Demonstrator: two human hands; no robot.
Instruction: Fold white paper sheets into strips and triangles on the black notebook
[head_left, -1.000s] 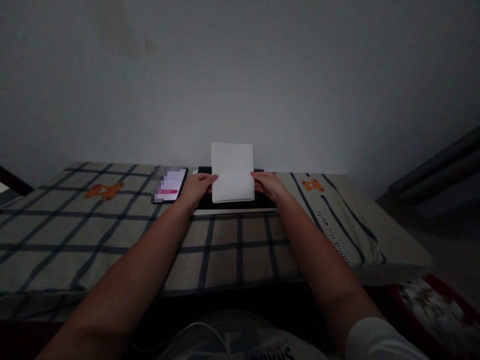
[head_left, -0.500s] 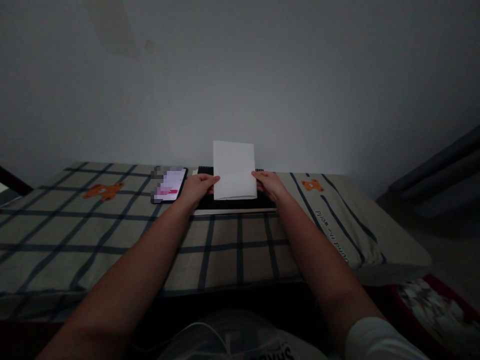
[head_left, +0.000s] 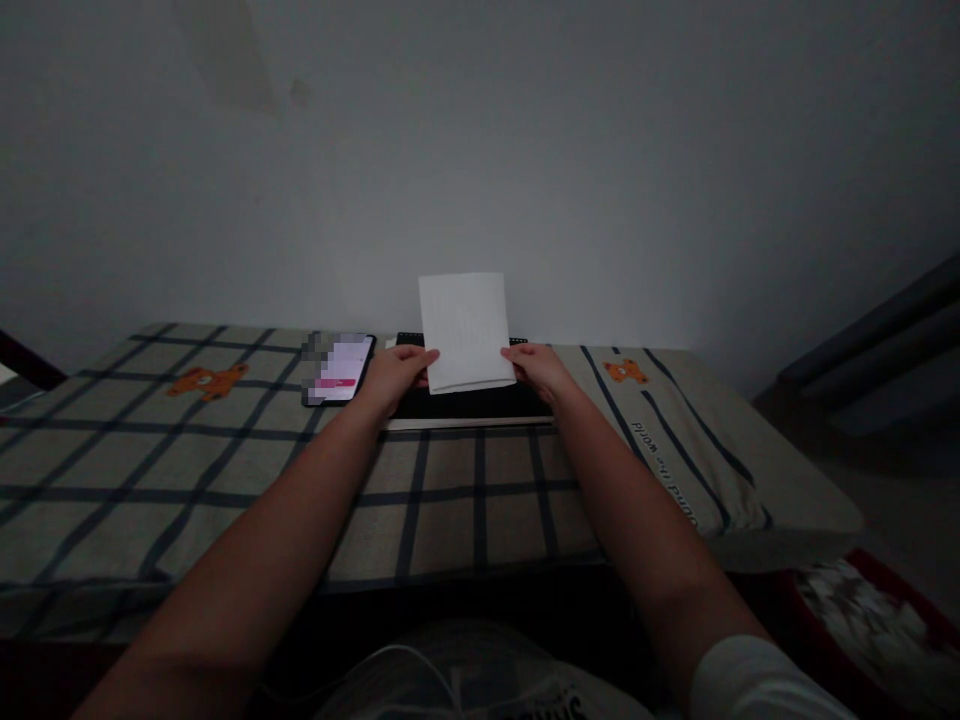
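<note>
A folded sheet of white paper [head_left: 466, 330] is held up in front of me, tilted slightly, its lower edge showing more than one layer. My left hand [head_left: 401, 375] pinches its left edge between thumb and fingers. On the opposite edge, my right hand [head_left: 538, 368] grips it the same way. Below and behind the paper lies a black-covered notebook or pad [head_left: 465, 405] with pale page edges; the paper and both hands hide part of it. A phone [head_left: 345, 370] with a lit screen rests left of my left hand.
A checked cloth [head_left: 450, 500] with printed orange bears covers the table. The grey wall [head_left: 480, 150] rises directly behind it. At lower right, a red bin [head_left: 795, 605] holds crumpled white stuff. A thin white cable [head_left: 420, 655] runs near my lap.
The folded paper has risen a little and tilted, its top shifting left and its lower right corner turning up. Both hands keep hold in nearly the same places.
</note>
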